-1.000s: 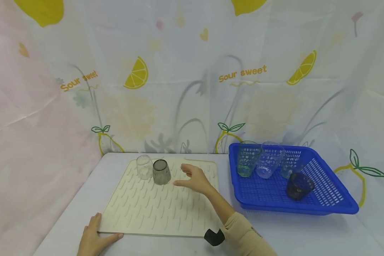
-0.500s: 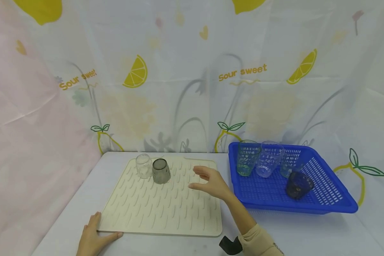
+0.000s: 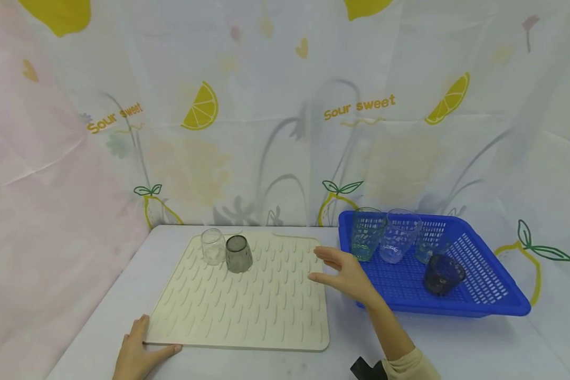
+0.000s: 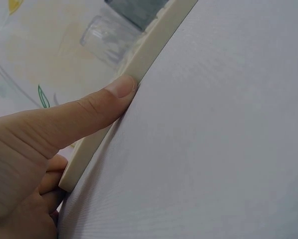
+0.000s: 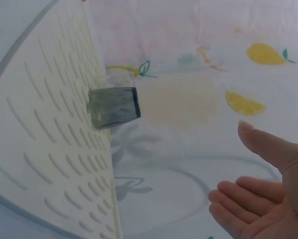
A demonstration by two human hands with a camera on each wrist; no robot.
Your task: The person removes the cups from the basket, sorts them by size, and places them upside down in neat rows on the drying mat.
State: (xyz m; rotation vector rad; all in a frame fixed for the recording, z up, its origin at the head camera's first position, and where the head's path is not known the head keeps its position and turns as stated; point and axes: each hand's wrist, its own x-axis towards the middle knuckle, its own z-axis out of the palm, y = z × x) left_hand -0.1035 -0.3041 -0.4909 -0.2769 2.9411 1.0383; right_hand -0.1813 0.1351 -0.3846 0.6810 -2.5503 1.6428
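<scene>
The right hand (image 3: 344,272) holds nothing, thumb and fingers wide apart, near the basket (image 3: 480,307). The left hand (image 3: 140,348) is spread at the near left corner of the single mat (image 3: 247,316), touching but not clasping it. Two stand towards the mat's back: a clear glass (image 3: 212,248) and a grey glass (image 3: 239,256). The one blue basket contains four: a green glass (image 3: 367,240), a see-through glass (image 3: 399,240), a pale glass (image 3: 427,252) and a dark glass (image 3: 443,275). Only the head view shows the basket; the left wrist view shows the thumb tip against the mat's edge more closely.
</scene>
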